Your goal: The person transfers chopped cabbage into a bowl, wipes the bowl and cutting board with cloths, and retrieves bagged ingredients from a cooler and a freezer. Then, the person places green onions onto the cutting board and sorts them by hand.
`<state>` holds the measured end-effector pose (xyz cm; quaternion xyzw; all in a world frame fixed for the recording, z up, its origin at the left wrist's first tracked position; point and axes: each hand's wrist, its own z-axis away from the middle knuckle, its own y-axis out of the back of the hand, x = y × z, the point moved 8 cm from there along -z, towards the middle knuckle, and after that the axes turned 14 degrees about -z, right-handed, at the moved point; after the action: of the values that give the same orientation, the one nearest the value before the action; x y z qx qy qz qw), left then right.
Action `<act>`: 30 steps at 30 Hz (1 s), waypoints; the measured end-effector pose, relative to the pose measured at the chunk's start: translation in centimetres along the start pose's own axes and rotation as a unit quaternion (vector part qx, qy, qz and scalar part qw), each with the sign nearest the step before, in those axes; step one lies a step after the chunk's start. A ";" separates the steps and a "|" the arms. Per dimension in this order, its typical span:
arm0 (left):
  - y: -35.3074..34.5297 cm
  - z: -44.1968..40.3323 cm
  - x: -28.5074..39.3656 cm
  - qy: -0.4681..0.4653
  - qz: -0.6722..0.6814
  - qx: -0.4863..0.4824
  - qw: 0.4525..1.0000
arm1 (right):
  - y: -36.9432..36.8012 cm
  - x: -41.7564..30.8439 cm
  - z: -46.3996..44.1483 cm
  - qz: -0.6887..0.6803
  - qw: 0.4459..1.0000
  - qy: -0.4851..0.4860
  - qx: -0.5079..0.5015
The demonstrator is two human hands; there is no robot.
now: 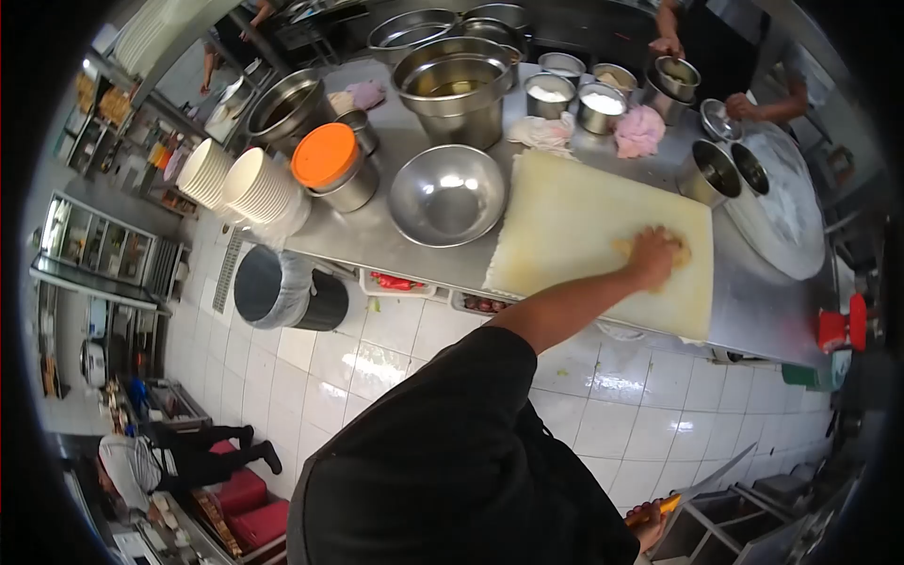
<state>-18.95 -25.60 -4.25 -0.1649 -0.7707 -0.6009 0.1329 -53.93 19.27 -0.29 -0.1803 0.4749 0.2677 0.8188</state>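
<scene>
My left hand (656,254) is pressed down on the pale yellow cutting board (574,202), its fingers curled over something yellowish (684,252). The hand covers most of this, so I cannot make out what it is. Low at the right, away from the counter, my right hand (648,527) grips a knife (720,474) by its orange-yellow handle. The long blade points up and to the right. Left of the board stands a wide steel bowl (447,212), with nothing visible inside.
Steel pots (457,113), an orange-lidded container (326,156) and stacked paper cups (254,184) stand on the counter. A lined bin (325,301) is below. Across the counter, a person's hand (667,47) is over a pot; another hand (741,106) holds a small bowl.
</scene>
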 end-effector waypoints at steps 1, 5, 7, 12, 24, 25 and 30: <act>-0.5 1.1 0.9 -0.044 0.011 -0.007 0.999 | -0.1 0.7 -1.1 -0.009 1.000 -0.015 -0.017; 4.5 10.7 5.8 -0.110 0.265 -0.225 0.931 | -2.7 1.5 -4.3 -0.010 0.999 -0.012 -0.034; 5.4 14.0 7.9 -0.061 0.380 -0.247 0.889 | -6.1 0.6 -4.7 -0.014 0.997 0.010 -0.074; 8.4 15.7 14.8 0.156 0.690 -0.239 0.665 | -17.8 -4.1 -1.3 0.076 0.975 0.145 -0.147; 1.2 4.4 19.3 0.272 0.673 -0.081 0.683 | -19.7 -9.7 -6.6 0.308 0.874 0.194 -0.323; 1.6 2.6 19.8 0.241 0.702 -0.070 0.666 | -19.4 -10.2 -7.9 0.302 0.865 0.207 -0.342; 3.3 -5.2 20.0 0.198 0.640 0.094 0.736 | -15.6 -13.9 -14.6 0.277 0.860 0.146 -0.404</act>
<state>-35.76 -28.05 7.98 -0.4832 -0.4922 -0.3175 0.6507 -60.04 -4.81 5.41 -0.3935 0.4696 0.6222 0.4874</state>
